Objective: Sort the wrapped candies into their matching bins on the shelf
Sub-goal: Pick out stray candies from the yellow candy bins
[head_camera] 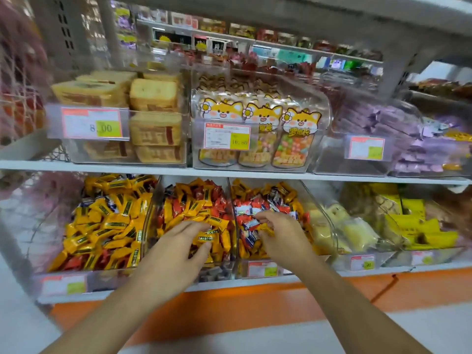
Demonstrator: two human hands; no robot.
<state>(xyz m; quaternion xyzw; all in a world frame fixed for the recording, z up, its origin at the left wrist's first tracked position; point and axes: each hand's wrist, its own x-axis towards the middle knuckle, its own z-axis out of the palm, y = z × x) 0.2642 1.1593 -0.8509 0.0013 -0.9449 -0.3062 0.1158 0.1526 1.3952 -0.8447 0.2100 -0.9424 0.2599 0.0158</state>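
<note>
Three clear bins of wrapped candies stand side by side on the lower shelf. The left bin (150,208) holds mostly yellow candies (107,226). The middle bin (232,200) mixes yellow and red ones (194,203). The right bin (324,213) holds red, yellow and white-blue candies (258,205). My left hand (184,249) reaches into the middle bin and grips a yellow candy (203,238) between thumb and fingers. My right hand (278,233) is in the right bin, its fingers curled over a yellow candy (265,229) among the white-blue ones.
The upper shelf (153,166) carries clear boxes of cakes (153,118), fox-printed snack packs (260,129) and purple packets (398,134), with price tags in front. Further right on the lower shelf lie pale yellow packets (352,226). An orange base (229,307) runs below.
</note>
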